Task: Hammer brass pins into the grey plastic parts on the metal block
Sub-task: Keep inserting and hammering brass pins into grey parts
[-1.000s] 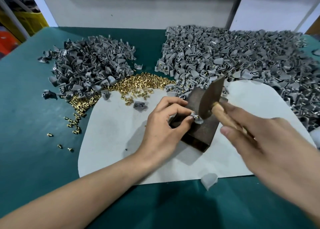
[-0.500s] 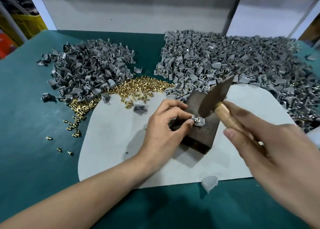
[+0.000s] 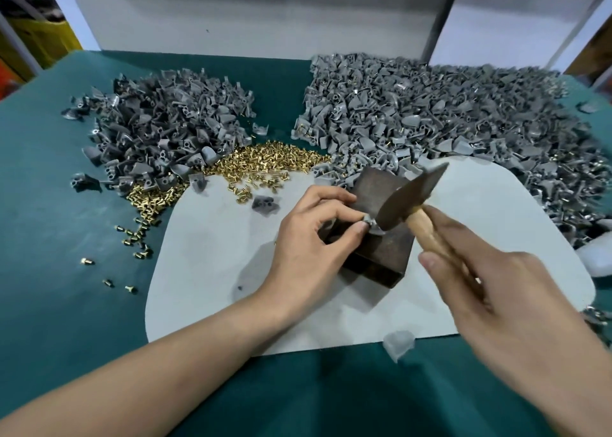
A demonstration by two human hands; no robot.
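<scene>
A dark metal block [image 3: 385, 248] sits on a pale mat [image 3: 205, 271] in the middle of the green table. My left hand [image 3: 311, 238] pinches a small grey plastic part [image 3: 372, 222] on the block's top between thumb and forefinger. My right hand [image 3: 503, 307] grips the wooden handle of a hammer [image 3: 410, 198], whose flat metal head is down on the part. The pin in the part is hidden by the hammer head. A heap of brass pins [image 3: 265, 162] lies behind the mat.
A pile of grey parts [image 3: 165, 138] lies at the back left and a larger one [image 3: 463, 125] at the back right. Loose pins [image 3: 139, 238] are scattered left of the mat. One grey part [image 3: 265, 203] lies on the mat, a pale scrap [image 3: 399, 344] at its front edge.
The hammer head was raised half a second ago and has come down onto the part. My left hand has kept its pinch on the part.
</scene>
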